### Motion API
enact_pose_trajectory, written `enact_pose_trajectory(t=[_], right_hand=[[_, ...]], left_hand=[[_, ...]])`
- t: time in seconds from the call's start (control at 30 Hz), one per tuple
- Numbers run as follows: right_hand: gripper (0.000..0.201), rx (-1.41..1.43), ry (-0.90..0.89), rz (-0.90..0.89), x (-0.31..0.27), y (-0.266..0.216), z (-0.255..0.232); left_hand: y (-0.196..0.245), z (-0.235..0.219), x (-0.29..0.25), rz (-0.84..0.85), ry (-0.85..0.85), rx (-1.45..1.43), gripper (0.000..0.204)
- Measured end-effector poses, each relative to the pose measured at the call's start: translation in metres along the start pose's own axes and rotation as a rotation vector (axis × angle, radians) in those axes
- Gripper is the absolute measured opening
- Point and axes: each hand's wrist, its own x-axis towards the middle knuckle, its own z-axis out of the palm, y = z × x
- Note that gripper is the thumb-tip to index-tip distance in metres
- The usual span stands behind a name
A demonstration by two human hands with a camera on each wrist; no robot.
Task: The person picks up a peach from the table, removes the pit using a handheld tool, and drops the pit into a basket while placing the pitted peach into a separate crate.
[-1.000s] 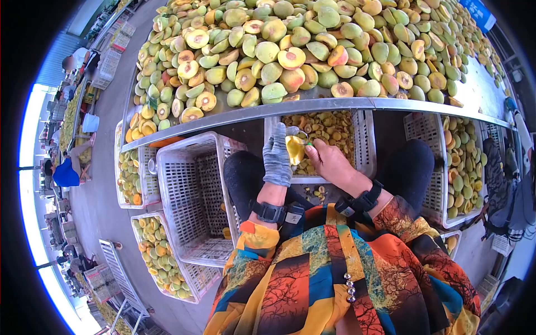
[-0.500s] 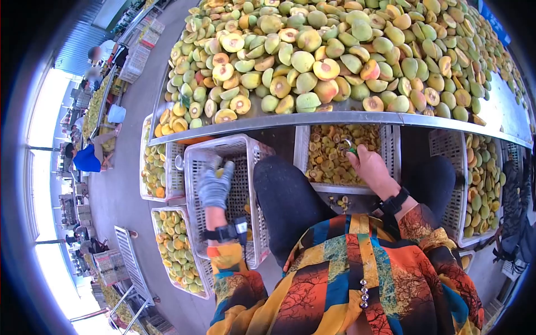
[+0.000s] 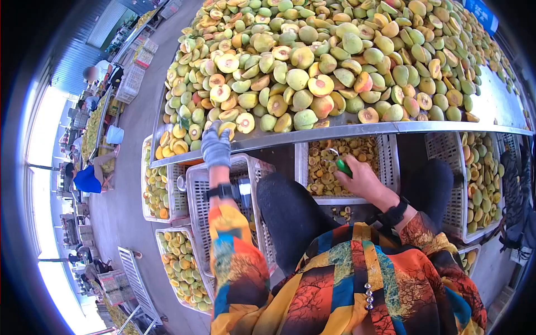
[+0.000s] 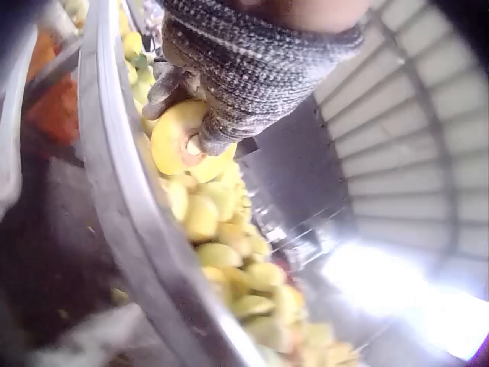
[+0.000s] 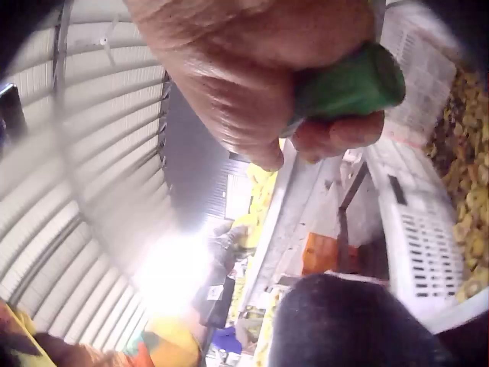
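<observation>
At the near edge of the metal table [image 3: 290, 137], my gloved left hand [image 3: 216, 149] pinches a halved peach [image 4: 170, 138]. Its yellow cut face and brown centre show in the left wrist view, thumb against the middle. Many more green and yellow peach halves [image 3: 304, 84] are heaped on the table beyond. My bare right hand [image 3: 360, 177] grips the green handle [image 5: 351, 84] of a small pitting tool, its curved metal tip [image 3: 334, 150] pointing up and left. That hand hovers over a white crate [image 3: 389, 162] holding cut-out pits and scraps [image 3: 321, 167].
A white crate [image 3: 196, 187] stands below my left forearm. Crates of peach halves [image 3: 181, 262] sit farther left, and another crate [image 3: 453, 184] is at the right. My knee [image 3: 287, 206] is between the two middle crates. People work at a table [image 3: 95, 120] far left.
The left hand went from holding a yellow peach half by the tool, down into the left crate, then up to the table's heap, where it now holds another half. The right hand stayed over the scraps.
</observation>
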Motion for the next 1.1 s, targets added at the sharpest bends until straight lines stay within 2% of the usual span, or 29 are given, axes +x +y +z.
enact_pose_trajectory(t=[0.07,0.1,0.13,0.17,0.2,0.23,0.27,0.3,0.37,0.4,0.5,0.53,0.57,0.63,0.67,0.7,0.77,0.8,0.83,0.9,0.93,0.97,1.03,1.07,1.1], right_hand=[[0.043,0.121,0.024,-0.059,0.011,-0.013,0.011],[0.049,0.179,0.043,-0.121,0.02,-0.021,0.016],[0.047,0.29,0.095,-0.165,0.027,-0.028,0.024],[0.045,0.4,0.151,-0.21,0.034,-0.033,0.03],[0.045,0.393,0.154,-0.2,0.037,-0.043,0.028],[0.042,0.587,0.061,-0.149,0.037,-0.056,0.02],[0.038,0.782,-0.029,-0.096,0.034,-0.061,0.014],[0.038,0.778,-0.018,-0.081,0.029,-0.058,0.01],[0.029,1.011,-0.044,0.201,0.022,-0.052,0.002],[0.027,1.167,0.019,0.233,0.02,-0.05,0.007],[0.026,1.296,0.001,0.344,0.002,-0.05,0.009],[0.031,1.226,-0.038,0.374,-0.002,-0.049,0.01],[0.031,1.229,-0.038,0.374,-0.006,-0.051,0.008],[0.035,1.243,-0.129,0.475,-0.015,-0.056,0.003],[0.038,1.147,-0.152,0.438,-0.015,-0.048,0.007],[0.038,1.144,-0.156,0.437,-0.016,-0.041,0.006],[0.039,0.762,-0.287,0.355,-0.02,-0.028,0.005],[0.042,0.641,-0.3,0.358,-0.018,-0.026,0.003],[0.042,0.643,-0.299,0.36,-0.019,-0.024,-0.001],[0.034,0.264,-0.274,0.506,-0.022,-0.025,-0.012],[0.036,-0.026,-0.042,0.207,-0.023,-0.008,0.001],[0.036,-0.026,-0.042,0.209,-0.026,0.009,0.007],[0.028,0.062,0.109,0.219,-0.026,0.005,0.005],[0.025,0.113,0.17,0.114,-0.028,0.002,0.002],[0.025,0.113,0.171,0.118,-0.028,-0.004,-0.002]], left_hand=[[0.006,0.017,-0.022,-0.001,0.275,-0.83,0.036],[0.047,-0.005,-0.048,-0.047,0.314,-1.042,0.036],[0.081,-0.027,-0.072,-0.219,0.104,-1.448,0.035],[0.1,-0.028,-0.089,-0.22,0.047,-1.563,0.034],[0.114,-0.028,-0.102,-0.24,-0.071,-1.618,0.034],[0.124,-0.03,-0.114,-0.237,-0.267,-1.624,0.034],[0.13,-0.02,-0.123,-0.237,-0.252,-1.634,0.034],[0.138,-0.012,-0.129,-0.235,-0.239,-1.643,0.035],[0.158,-0.002,-0.136,-0.057,-0.081,-1.74,0.038],[0.166,0.0,-0.141,0.033,-0.092,-1.757,0.043],[0.182,0.004,-0.154,-0.14,-0.293,-1.714,0.06],[0.198,-0.001,-0.151,-0.221,-0.197,-1.865,0.062],[0.198,0.001,-0.147,-0.22,-0.198,-1.862,0.062],[0.19,0.012,-0.14,-0.513,-0.35,-1.921,0.058],[0.187,0.02,-0.137,-0.66,-0.423,-1.944,0.06],[0.184,0.035,-0.135,-0.661,-0.418,-1.946,0.06],[0.177,0.07,-0.135,-0.591,-0.305,-2.076,0.059],[0.179,0.068,-0.131,-0.61,-0.232,-2.023,0.064],[0.177,0.063,-0.133,-0.612,-0.235,-2.021,0.064],[0.172,0.049,-0.137,-0.764,-0.441,-2.026,0.069],[0.175,0.047,-0.135,-0.879,-0.417,-2.031,0.072],[0.175,0.043,-0.136,-0.881,-0.419,-2.031,0.072],[0.174,0.028,-0.138,-0.873,-0.595,-1.993,0.065],[0.174,0.036,-0.138,-0.874,-0.598,-1.991,0.065],[0.177,0.043,-0.138,-0.749,-0.527,-2.036,0.062]])
